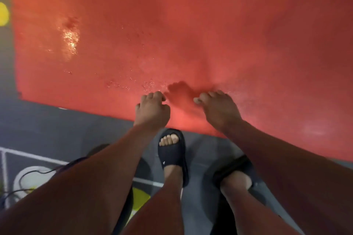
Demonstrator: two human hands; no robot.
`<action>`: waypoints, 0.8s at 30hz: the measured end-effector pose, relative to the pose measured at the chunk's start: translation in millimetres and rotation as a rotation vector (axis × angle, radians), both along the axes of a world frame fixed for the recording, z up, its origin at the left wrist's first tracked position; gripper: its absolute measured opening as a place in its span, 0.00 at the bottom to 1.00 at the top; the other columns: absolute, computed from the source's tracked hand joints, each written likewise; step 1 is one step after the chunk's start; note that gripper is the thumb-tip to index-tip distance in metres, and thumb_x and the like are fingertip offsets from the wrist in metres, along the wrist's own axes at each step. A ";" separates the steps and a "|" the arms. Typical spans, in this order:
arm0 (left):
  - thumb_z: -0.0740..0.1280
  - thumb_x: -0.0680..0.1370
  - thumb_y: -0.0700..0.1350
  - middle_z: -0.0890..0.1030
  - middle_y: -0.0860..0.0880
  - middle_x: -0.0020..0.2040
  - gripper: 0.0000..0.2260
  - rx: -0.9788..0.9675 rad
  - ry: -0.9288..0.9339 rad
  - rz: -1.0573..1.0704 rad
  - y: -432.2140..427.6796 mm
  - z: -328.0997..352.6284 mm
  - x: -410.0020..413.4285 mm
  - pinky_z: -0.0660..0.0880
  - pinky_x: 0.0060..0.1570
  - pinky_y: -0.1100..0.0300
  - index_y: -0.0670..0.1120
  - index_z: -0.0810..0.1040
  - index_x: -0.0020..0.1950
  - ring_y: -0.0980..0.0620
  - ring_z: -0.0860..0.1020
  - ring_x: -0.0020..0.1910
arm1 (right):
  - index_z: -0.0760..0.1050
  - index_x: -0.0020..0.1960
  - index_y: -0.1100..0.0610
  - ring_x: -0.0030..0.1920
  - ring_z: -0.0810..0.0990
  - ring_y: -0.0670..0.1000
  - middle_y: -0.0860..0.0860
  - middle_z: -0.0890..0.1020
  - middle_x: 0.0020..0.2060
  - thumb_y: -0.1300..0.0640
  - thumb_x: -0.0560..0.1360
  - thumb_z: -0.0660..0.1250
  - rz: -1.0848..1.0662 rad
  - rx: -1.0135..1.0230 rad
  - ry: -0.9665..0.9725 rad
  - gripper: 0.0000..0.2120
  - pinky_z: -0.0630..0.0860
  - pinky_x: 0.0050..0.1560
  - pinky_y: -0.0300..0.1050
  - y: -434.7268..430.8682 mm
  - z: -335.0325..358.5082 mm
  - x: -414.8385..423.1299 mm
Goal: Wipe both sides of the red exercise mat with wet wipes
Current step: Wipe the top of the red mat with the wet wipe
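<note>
The red exercise mat (191, 25) lies flat on the dark grey floor (57, 126), stretched sideways across most of the view, its near long edge just in front of the person's feet. Part of its surface looks wet: a bright gleam (70, 38) sits toward the left end, and small shining droplets trail from there toward the middle of the near edge.

The person bends over it with both bare arms reaching down. The left hand (152, 109) and the right hand (219, 108) are side by side over the mat's near edge, a little apart, backs turned up. On each the fingers curl downward and under, so the grip is hidden. I cannot tell whether either hand holds anything or touches the mat. A dark shadow (179, 89) falls on the red surface just beyond them.

The feet wear black slide sandals (172, 156) on the floor, just short of the mat's edge. Off to the lower left a white round object (30, 177) sits with a black cable (47, 170) lying across it, beside white lines (38, 155) painted on the floor. A yellow spot (3, 14) marks the floor past the mat's left end.
</note>
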State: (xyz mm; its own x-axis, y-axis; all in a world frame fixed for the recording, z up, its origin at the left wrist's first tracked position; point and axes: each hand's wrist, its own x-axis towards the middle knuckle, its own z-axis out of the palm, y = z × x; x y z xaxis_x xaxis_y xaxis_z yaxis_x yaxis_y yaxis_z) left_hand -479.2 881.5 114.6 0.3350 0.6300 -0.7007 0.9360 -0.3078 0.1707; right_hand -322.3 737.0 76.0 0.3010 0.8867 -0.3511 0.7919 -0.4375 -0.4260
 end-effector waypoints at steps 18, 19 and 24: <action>0.58 0.82 0.44 0.80 0.39 0.56 0.12 -0.244 0.020 -0.027 27.5 396.3 89.8 0.72 0.46 0.56 0.41 0.78 0.57 0.41 0.77 0.52 | 0.75 0.51 0.59 0.44 0.80 0.62 0.60 0.82 0.43 0.51 0.82 0.61 -0.498 -0.205 0.294 0.11 0.73 0.39 0.49 -43.4 363.4 30.9; 0.57 0.82 0.43 0.80 0.38 0.57 0.13 -0.250 0.041 0.000 25.3 403.6 89.8 0.72 0.48 0.56 0.39 0.78 0.59 0.40 0.78 0.55 | 0.75 0.52 0.59 0.45 0.80 0.62 0.61 0.82 0.44 0.51 0.83 0.61 -0.462 -0.214 0.303 0.11 0.73 0.39 0.49 -40.0 367.0 32.7; 0.61 0.82 0.43 0.83 0.40 0.57 0.12 -0.203 -0.015 0.130 22.4 434.1 88.5 0.77 0.56 0.53 0.40 0.81 0.59 0.39 0.80 0.58 | 0.74 0.53 0.60 0.45 0.80 0.64 0.63 0.81 0.44 0.50 0.82 0.61 -0.428 -0.124 0.321 0.13 0.76 0.42 0.54 -18.5 390.8 40.9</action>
